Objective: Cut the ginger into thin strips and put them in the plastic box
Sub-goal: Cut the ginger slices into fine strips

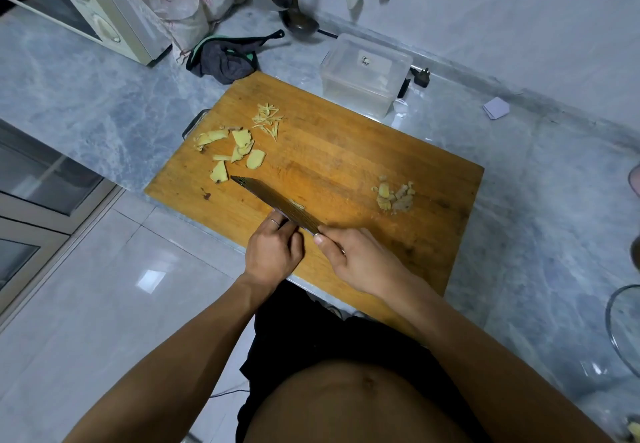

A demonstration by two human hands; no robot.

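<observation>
The right hand (360,262) grips a cleaver (273,200), fingers clamped on its handle; the left hand (273,248), fingers curled, touches the blade. Ginger slices (239,148) lie on the cutting board (346,152), the plastic box (363,75) beyond. Stacking slices flat should help thin strips.

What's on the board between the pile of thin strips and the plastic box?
Nothing. In the head view, only bare cutting board lies between the strips and the box, which stands just off the board's far edge.

a grey marbled stone counter (104,96) carries a rectangular wooden cutting board (346,152), a clear lidded plastic box (363,75), a dark crumpled cloth (221,62) and a cream microwave (86,3).
</observation>
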